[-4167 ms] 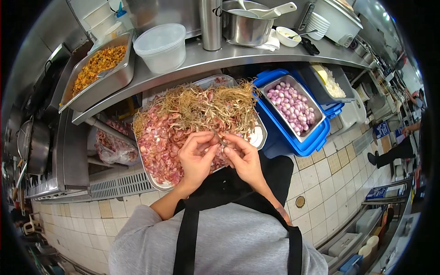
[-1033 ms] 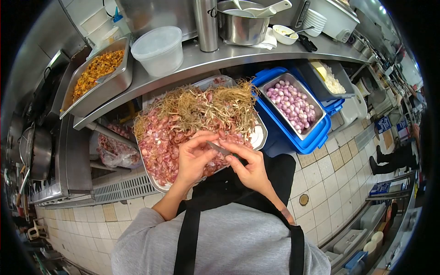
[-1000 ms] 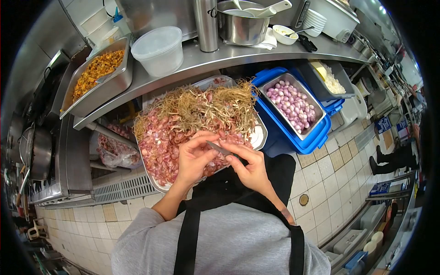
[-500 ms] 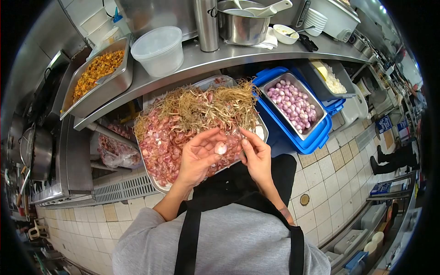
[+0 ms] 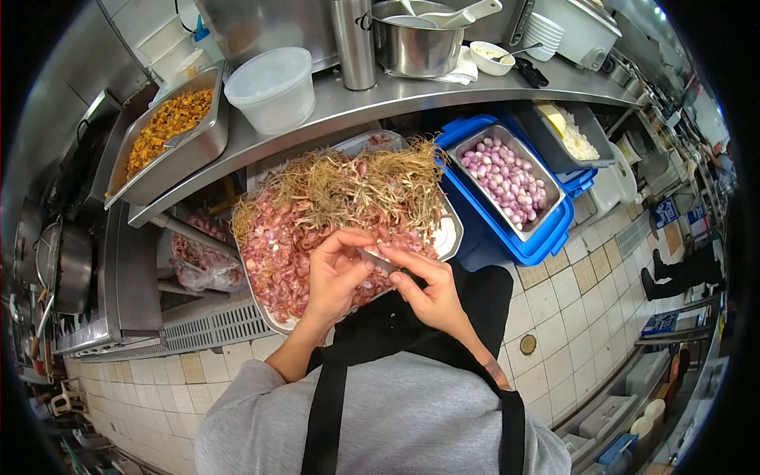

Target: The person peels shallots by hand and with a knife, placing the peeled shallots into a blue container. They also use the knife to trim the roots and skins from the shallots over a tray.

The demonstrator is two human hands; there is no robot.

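My left hand (image 5: 336,273) is closed round a small pale shallot (image 5: 369,252), mostly hidden by the fingers. In my right hand (image 5: 427,290) is a small knife (image 5: 382,261), its blade against the shallot. Both hands meet over the near edge of a large metal tray (image 5: 273,321) heaped with reddish skins (image 5: 277,265) and dry, stringy roots (image 5: 340,190). To the right, peeled purple shallots (image 5: 511,180) fill a metal pan that rests on a blue container (image 5: 554,244).
A steel counter (image 5: 427,91) runs across the back with a lidded plastic tub (image 5: 271,91), a pot (image 5: 419,47) and a white bowl (image 5: 492,59). A pan of orange food (image 5: 170,131) stands left. Another person's dark-clothed legs (image 5: 685,273) show far right.
My right hand has moved left and down to meet my left hand, bringing the knife onto the shallot. My left fingers have closed further round the shallot.
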